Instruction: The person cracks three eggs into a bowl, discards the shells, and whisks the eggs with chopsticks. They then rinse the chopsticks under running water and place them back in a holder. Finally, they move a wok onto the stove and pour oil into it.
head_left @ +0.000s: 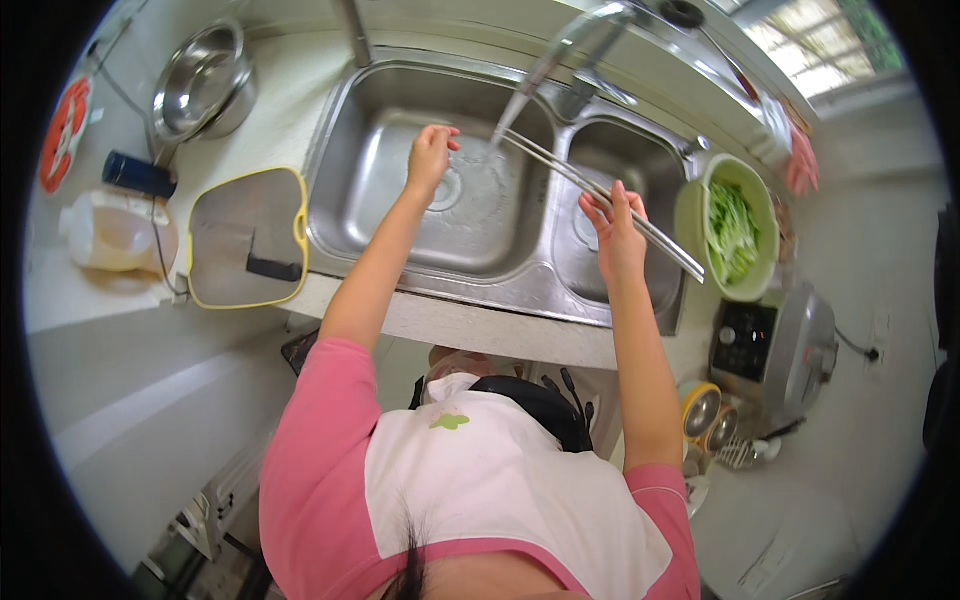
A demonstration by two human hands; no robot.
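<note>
My right hand [625,240] grips a pair of long metal chopsticks [559,163] above the small right basin [652,139]. Their far tips reach the water stream [510,120] that falls from the faucet [589,26] into the large left basin [375,217]. Over that larger basin hangs my left hand [429,161], fingers curled in, with nothing visible in it. Water spreads around the drain [448,189] below. To the right of the sink, a pale green bowl [690,206] holds leafy greens [731,232].
Left of the sink lies a yellow-rimmed cutting board [247,232], near a plastic jug [120,229], a dark blue cylinder [140,174] and stacked metal bowls [202,82]. A grey countertop cooker [795,360] stands at right. Pink rubber gloves [801,161] hang by the window.
</note>
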